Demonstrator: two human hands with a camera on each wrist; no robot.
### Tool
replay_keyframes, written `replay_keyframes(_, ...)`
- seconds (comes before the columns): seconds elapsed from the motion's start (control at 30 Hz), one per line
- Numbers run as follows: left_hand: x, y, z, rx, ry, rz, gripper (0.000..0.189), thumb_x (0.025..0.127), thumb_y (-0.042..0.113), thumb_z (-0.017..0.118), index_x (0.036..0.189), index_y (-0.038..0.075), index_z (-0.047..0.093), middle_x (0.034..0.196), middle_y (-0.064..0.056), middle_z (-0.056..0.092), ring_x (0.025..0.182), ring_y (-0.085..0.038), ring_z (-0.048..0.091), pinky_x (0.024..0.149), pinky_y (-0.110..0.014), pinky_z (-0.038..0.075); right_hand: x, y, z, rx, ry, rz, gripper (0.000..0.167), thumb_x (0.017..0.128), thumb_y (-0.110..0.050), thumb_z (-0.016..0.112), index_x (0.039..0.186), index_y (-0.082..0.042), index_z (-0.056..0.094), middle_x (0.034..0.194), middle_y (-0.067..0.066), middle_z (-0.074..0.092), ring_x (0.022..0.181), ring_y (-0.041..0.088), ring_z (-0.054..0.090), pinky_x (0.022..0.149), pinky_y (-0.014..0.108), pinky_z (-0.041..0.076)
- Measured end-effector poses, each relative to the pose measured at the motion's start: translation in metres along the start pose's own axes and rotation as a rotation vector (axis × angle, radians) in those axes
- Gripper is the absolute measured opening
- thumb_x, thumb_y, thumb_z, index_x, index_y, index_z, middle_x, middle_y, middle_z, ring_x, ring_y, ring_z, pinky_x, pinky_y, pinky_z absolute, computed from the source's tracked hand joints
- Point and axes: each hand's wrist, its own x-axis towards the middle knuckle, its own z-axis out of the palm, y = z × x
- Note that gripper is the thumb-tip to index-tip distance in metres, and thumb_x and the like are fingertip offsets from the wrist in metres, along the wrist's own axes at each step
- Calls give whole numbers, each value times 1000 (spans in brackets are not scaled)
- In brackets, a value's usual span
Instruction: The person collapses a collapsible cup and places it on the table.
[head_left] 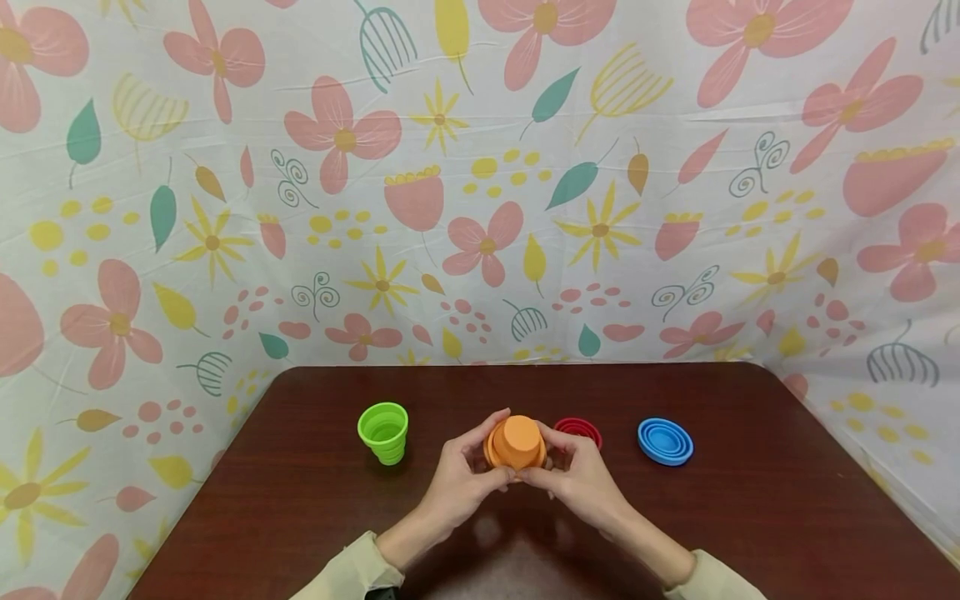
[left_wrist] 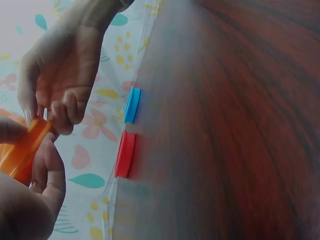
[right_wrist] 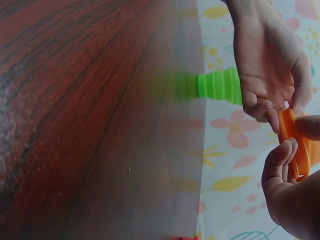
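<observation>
Both hands hold an orange collapsible cup (head_left: 517,444) above the middle of the table. My left hand (head_left: 467,471) grips its rim from the left, and my right hand (head_left: 581,477) grips it from the right. The thumbs meet at the near side. The cup's base points up toward the head camera, and its wall looks partly folded. In the left wrist view the orange cup (left_wrist: 25,150) shows edge-on between the fingers.
A green collapsible cup (head_left: 384,433) stands extended on the dark wooden table (head_left: 315,517) at left. A flattened red cup (head_left: 579,429) lies just behind my right hand, partly hidden. Farther right lies a flattened blue cup (head_left: 665,442). A flowered cloth (head_left: 487,167) hangs behind.
</observation>
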Motion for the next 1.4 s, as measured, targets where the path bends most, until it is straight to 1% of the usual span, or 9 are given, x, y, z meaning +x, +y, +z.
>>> replay_keyframes(0.2,0,3,-1,-5,-12,-9,78,86,-9,76,156,17,53,140,-11,65,91,-22,68,70,-30,61,0,0,0,-10,-2,-7,70,90,-15,84,152,0,54,131,17,69,67,23,56,54,34,56)
replay_keyframes(0.33,0,5,-4,-13,-53,-11,78,87,-8,76,157,16,52,143,-11,63,91,-23,67,72,-30,62,1,1,-2,-20,-24,-19,70,89,-16,85,152,-2,55,128,17,68,68,23,60,56,38,58)
replay_keyframes(0.47,-1,6,-9,-20,-103,-23,79,89,-8,76,159,17,50,147,-10,61,93,-22,67,76,-30,61,2,3,-6,-16,-77,-45,69,91,-15,84,153,-6,55,130,17,66,74,25,66,60,41,61)
replay_keyframes(0.6,-1,7,-14,-14,-148,-38,79,90,-8,76,159,19,49,148,-9,61,98,-21,68,80,-32,61,3,3,-8,5,-132,-77,67,92,-13,83,153,-8,56,130,18,65,78,30,69,61,41,62)
replay_keyframes(0.83,-1,8,-21,-4,-196,-17,80,89,-7,76,160,14,46,147,-13,61,112,-22,67,88,-30,59,2,3,-8,39,-179,-91,67,93,-10,82,153,-6,54,128,19,66,79,45,67,63,38,62)
replay_keyframes(0.97,-2,10,-23,-21,-216,-26,81,89,-8,75,161,14,45,149,-13,59,111,-21,67,89,-31,59,2,6,-9,51,-185,-106,67,93,-8,81,153,-3,53,128,20,65,78,37,69,65,38,63)
replay_keyframes(1.07,-4,11,-24,-32,-231,-26,80,89,-8,75,161,13,46,149,-14,58,103,-21,69,85,-31,60,2,7,-11,61,-197,-120,67,93,-6,81,154,-1,52,131,21,64,77,29,70,66,40,63)
replay_keyframes(1.2,-5,11,-24,-47,-236,-18,75,92,-9,70,160,10,46,150,-16,57,97,-22,68,81,-32,62,1,9,-13,80,-220,-129,68,94,-5,80,155,-1,50,133,23,62,79,29,70,67,41,64)
replay_keyframes(1.4,-5,12,-24,-114,-205,-69,64,96,-2,59,158,10,49,154,-16,54,95,-20,71,82,-37,63,0,9,-14,87,-223,-128,68,94,-5,79,155,-1,50,131,24,61,79,30,70,67,41,64)
